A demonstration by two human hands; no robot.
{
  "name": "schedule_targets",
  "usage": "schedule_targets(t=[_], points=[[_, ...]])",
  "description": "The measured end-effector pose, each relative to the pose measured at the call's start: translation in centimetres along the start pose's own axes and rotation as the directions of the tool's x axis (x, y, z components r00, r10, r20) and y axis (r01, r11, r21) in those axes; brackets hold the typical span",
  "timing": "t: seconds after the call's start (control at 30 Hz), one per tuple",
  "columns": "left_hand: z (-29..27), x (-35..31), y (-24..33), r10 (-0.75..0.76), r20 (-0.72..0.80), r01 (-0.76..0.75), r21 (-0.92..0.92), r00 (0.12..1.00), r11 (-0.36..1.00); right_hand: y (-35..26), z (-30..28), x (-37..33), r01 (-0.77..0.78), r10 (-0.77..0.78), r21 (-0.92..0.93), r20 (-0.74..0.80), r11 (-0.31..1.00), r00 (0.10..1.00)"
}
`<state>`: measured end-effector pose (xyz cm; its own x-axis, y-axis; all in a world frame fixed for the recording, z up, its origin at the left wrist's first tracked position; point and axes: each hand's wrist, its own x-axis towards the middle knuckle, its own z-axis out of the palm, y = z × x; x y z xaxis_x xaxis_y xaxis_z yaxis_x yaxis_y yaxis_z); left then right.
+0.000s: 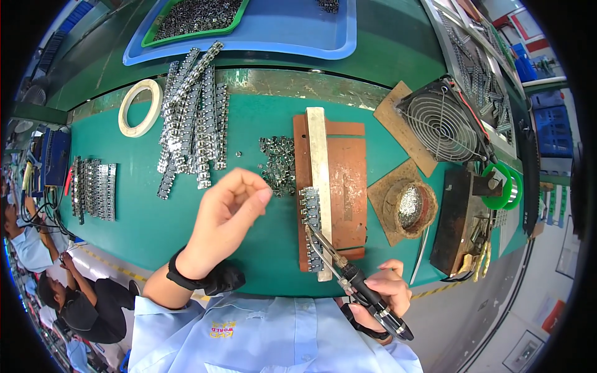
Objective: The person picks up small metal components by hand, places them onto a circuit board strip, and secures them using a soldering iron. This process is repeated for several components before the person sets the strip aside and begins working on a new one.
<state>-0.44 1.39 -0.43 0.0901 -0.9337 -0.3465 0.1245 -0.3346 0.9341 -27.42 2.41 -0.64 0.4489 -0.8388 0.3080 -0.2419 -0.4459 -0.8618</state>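
My right hand [387,293] grips a black soldering iron [360,287] with a thin metal guide along its shaft. Its tip reaches a strip of small circuit boards [310,208], which lies along a pale bar [317,149] on a brown, reddish fixture block [348,180]. My left hand [227,214] hovers left of the strip, fingers curled and thumb pressed toward the index finger. Whether a tiny part sits between those fingertips cannot be made out. Just beyond it lies a pile of small metal parts [278,165] on the green mat [249,261].
Stacked board strips [193,118], a tape roll [129,121] and a row of strips [93,189] lie left. A blue tray [298,46] holds a green tray [235,23] at the back. Right are a fan [443,124], a round pot [428,211] and a solder spool [511,186].
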Motion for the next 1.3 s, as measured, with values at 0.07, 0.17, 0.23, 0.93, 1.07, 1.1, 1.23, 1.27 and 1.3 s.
schedule_targets(t=[0.07, 0.17, 0.23, 0.93, 1.07, 1.1, 1.23, 1.27, 1.3], points=[[-0.5, 0.2, -0.1, 0.093, -0.063, -0.089, 0.069, 0.994, 0.994, -0.1, 0.0, 0.0, 0.002, -0.002, -0.015, 0.007, 1.000, 1.000], [-0.9, 0.7, -0.3, 0.178, -0.117, -0.148, 0.234, 0.977, 0.961, 0.1, -0.1, 0.1, 0.001, -0.001, -0.012, 0.005, 1.000, 1.000], [-0.9, 1.4, -0.2, 0.227, -0.132, -0.176, 0.315, 0.965, 0.933, 0.3, -0.3, 0.4, 0.001, -0.001, -0.015, -0.001, 1.000, 1.000], [0.5, 1.0, -5.0, 0.648, 0.124, -0.435, 0.831, 0.752, 0.347, -3.2, 4.1, 0.8, -0.054, 0.111, 0.128, -0.495, 0.990, 0.862], [0.3, 1.3, -4.7, 0.647, 0.105, -0.422, 0.833, 0.755, 0.357, -3.0, 4.3, 0.4, -0.080, 0.149, 0.153, -0.522, 0.985, 0.840], [0.4, 1.4, -4.6, 0.648, 0.109, -0.429, 0.829, 0.754, 0.360, -2.9, 4.2, 0.2, -0.095, 0.171, 0.169, -0.529, 0.981, 0.831], [0.2, 1.2, -4.2, 0.629, 0.063, -0.383, 0.838, 0.775, 0.388, -2.9, 4.3, -0.2, -0.145, 0.210, 0.158, -0.554, 0.977, 0.806], [0.2, 1.2, -4.2, 0.620, 0.038, -0.388, 0.809, 0.784, 0.441, -2.9, 4.3, -0.3, -0.162, 0.224, 0.157, -0.562, 0.974, 0.796], [0.1, 1.2, -4.2, 0.609, 0.013, -0.391, 0.778, 0.793, 0.492, -2.9, 4.3, -0.4, -0.179, 0.238, 0.157, -0.569, 0.971, 0.787]])
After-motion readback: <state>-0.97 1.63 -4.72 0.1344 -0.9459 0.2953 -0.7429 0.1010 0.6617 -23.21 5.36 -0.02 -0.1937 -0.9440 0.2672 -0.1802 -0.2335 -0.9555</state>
